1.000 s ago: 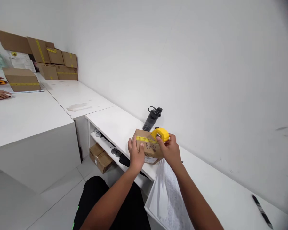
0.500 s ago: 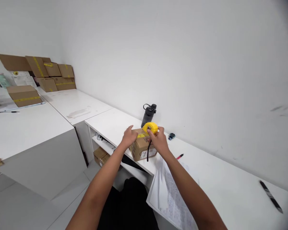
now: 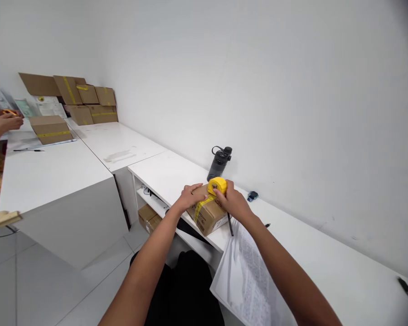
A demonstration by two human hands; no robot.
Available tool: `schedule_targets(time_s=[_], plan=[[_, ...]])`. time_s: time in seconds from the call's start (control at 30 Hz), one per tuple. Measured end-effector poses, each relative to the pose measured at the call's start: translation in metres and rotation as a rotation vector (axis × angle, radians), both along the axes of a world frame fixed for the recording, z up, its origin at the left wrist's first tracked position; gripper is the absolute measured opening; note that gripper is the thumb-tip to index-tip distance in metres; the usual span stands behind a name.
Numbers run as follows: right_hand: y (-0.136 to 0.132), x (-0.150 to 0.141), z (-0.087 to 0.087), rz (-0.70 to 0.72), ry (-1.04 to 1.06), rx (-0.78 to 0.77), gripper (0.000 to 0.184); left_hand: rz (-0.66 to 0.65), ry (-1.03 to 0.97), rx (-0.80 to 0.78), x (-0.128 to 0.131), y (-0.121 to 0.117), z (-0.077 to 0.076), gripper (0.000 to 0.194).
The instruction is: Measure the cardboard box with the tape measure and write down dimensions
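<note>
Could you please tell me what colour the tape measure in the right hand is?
The tape measure is bright yellow, seen best in the head view.

Yellow tape measure [image 3: 217,186] — plain brown box [image 3: 209,217]

Wearer's body: left hand [image 3: 189,198] and right hand [image 3: 237,204] bare — forearms too, up to the frame's lower edge. Legwear [image 3: 187,292] black — looks plain and matte, soft folds, rounded at the knee; finer detail lost in the dark cloth.
</note>
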State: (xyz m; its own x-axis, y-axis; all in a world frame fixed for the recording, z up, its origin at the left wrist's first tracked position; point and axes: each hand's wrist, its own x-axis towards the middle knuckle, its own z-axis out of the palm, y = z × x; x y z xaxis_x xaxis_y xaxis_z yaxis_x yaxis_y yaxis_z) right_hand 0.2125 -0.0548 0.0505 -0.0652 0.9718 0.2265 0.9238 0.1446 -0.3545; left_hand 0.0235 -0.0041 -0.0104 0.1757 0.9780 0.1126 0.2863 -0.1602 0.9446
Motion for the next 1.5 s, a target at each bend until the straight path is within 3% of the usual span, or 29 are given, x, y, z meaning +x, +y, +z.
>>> schedule_targets(time_s=[0.1,0.2,0.37,0.53,0.63,0.77,0.9,1.03,1.17,1.5], plan=[[-0.021,0.023,-0.006,-0.037,0.053,-0.014,0.053,-0.062,-0.045,-0.013,-0.002,0.004,0.0,0.074],[-0.024,0.029,-0.009,-0.065,0.098,0.003,0.055,-0.066,-0.088,-0.058,-0.003,0.008,-0.001,0.084],[0.019,-0.005,0.002,-0.021,0.077,0.027,0.051,-0.022,-0.154,-0.099,-0.001,0.008,-0.004,0.095],[0.043,-0.035,0.011,0.073,-0.104,-0.027,0.045,0.059,-0.046,-0.066,0.003,0.0,-0.005,0.085],[0.029,-0.028,0.011,0.073,-0.137,-0.032,0.044,0.123,0.003,-0.042,0.005,-0.005,-0.006,0.074],[-0.009,0.008,0.003,0.035,-0.097,-0.044,0.048,0.12,0.009,-0.003,0.005,-0.008,-0.004,0.065],[-0.048,0.052,-0.017,-0.04,0.021,-0.086,0.056,0.096,0.037,0.003,0.004,-0.007,0.0,0.067],[-0.07,0.078,-0.039,-0.102,0.164,-0.095,0.058,0.102,0.009,-0.011,0.005,-0.006,-0.001,0.067],[-0.072,0.079,-0.048,-0.131,0.203,-0.043,0.058,0.102,-0.027,0.013,0.005,-0.005,-0.003,0.064],[-0.048,0.065,-0.039,-0.147,0.257,0.048,0.058,0.102,-0.041,-0.008,0.005,-0.004,0.0,0.061]])
